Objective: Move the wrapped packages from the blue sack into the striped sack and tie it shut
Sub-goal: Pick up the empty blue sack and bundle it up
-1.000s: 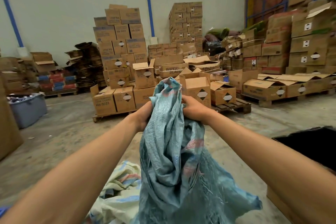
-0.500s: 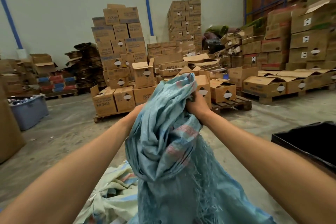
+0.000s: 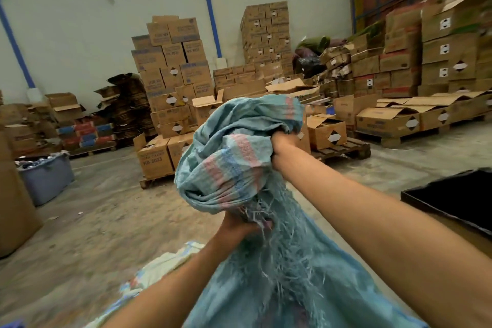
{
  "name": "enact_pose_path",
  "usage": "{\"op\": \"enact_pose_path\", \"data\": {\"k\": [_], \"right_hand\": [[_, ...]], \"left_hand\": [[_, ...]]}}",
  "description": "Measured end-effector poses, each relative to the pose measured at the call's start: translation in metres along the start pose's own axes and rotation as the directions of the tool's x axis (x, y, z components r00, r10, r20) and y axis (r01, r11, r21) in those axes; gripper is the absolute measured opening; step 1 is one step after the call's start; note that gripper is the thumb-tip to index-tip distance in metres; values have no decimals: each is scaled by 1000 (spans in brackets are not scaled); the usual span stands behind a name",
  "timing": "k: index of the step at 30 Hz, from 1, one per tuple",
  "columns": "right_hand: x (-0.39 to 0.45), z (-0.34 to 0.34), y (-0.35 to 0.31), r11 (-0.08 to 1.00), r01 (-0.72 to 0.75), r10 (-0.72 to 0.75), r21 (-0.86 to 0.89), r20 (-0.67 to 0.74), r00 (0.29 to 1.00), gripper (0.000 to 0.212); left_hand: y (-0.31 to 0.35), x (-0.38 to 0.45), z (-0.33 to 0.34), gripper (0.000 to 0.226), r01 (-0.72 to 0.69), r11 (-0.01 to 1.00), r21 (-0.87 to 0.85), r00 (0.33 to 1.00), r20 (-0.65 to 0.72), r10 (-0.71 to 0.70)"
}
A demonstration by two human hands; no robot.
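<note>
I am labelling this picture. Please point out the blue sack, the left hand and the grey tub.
blue sack (image 3: 234,168): head view, on the bunched upper fabric.
left hand (image 3: 238,229): head view, on its back.
grey tub (image 3: 49,181): head view, on its front wall.

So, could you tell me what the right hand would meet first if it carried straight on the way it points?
Likely the blue sack it already grips; the right hand points into that bunched fabric. Depth beyond is unclear.
</note>
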State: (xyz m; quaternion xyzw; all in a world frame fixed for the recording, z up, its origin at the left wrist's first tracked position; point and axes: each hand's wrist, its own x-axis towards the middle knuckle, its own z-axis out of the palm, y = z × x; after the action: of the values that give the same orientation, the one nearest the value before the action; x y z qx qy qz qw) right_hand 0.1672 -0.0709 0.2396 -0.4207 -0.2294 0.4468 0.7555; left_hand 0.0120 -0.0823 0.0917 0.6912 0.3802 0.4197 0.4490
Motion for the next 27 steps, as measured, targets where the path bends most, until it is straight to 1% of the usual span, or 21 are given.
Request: {"op": "enact_pose_path", "data": {"k": [3, 4, 6, 7, 8, 10, 11, 13, 14, 16, 17, 18, 19, 20, 21, 22, 23, 24, 25, 26, 27], "right_hand": [[-4, 1, -5, 996, -72, 71, 49, 18, 997, 41], [-3, -1, -7, 996, -85, 84, 29, 4, 996, 38], [16, -10, -8, 993, -117, 117, 6, -19, 993, 34], [45, -20, -1, 988, -154, 152, -28, -52, 987, 35], [82, -33, 10, 989, -144, 143, -18, -75, 987, 40], [140, -64, 25, 968, -204, 184, -149, -133, 974, 44], [137, -78, 23, 964, -236, 211, -121, -188, 959, 45], [82, -92, 11, 924, -381, 365, -26, -236, 901, 40], [53, -99, 6, 891, -448, 430, -78, -176, 886, 41], [38, -113, 9, 847, -523, 506, -98, -158, 848, 52], [41, -118, 13, 843, -528, 517, -99, -118, 848, 50], [36, -123, 15, 829, -548, 538, -110, -112, 836, 41], [33, -125, 14, 825, -542, 536, -159, -85, 840, 38], [38, -129, 19, 830, -517, 506, -211, -105, 856, 57], [43, -131, 26, 849, -443, 405, -287, -183, 896, 77], [43, -132, 33, 871, -293, 213, -394, -236, 948, 87], [43, -134, 39, 843, -107, 10, -527, -183, 983, 86], [34, -133, 43, 751, 88, -175, -654, -69, 982, 84], [28, -133, 48, 631, 287, -300, -721, 115, 947, 87], [17, -133, 50, 530, 450, -337, -719, 308, 890, 95], [8, -133, 55, 475, 555, -287, -683, 476, 831, 106]], "left_hand": [[11, 4, 26, 93, 13, 999, -41, 998, -58, -15], [13, 6, 31, 84, 33, 999, -27, 998, -60, -35], [15, 7, 35, 47, 56, 998, -7, 996, -63, -56], [13, 9, 34, 36, 45, 999, -2, 998, -42, -45], [13, 9, 33, 33, 30, 999, 27, 1000, -8, -30], [13, 7, 29, 29, 37, 997, 68, 999, 2, -37], [13, 6, 27, 27, 45, 996, 81, 999, -20, -44], [13, 6, 25, 21, 80, 987, 139, 996, -49, -74], [12, 7, 24, 18, 109, 983, 145, 993, -66, -100], [12, 14, 21, 14, 195, 978, 77, 974, -136, -183], [11, 18, 18, 13, 240, 969, 65, 958, -180, -226], [10, 24, 16, 15, 291, 953, 89, 939, -217, -266], [9, 29, 13, 20, 352, 928, 119, 916, -250, -315], [6, 33, 11, 27, 410, 903, 127, 892, -261, -369], [5, 37, 9, 33, 459, 881, 116, 869, -264, -418], [3, 39, 9, 35, 486, 867, 107, 853, -276, -444], [5, 39, 9, 35, 501, 859, 102, 841, -290, -457], [7, 40, 10, 33, 504, 857, 106, 837, -302, -456], [8, 41, 12, 32, 505, 858, 96, 832, -316, -455], [8, 44, 13, 31, 502, 860, 89, 830, -327, -451], [10, 44, 13, 31, 504, 860, 77, 826, -334, -454]]}}
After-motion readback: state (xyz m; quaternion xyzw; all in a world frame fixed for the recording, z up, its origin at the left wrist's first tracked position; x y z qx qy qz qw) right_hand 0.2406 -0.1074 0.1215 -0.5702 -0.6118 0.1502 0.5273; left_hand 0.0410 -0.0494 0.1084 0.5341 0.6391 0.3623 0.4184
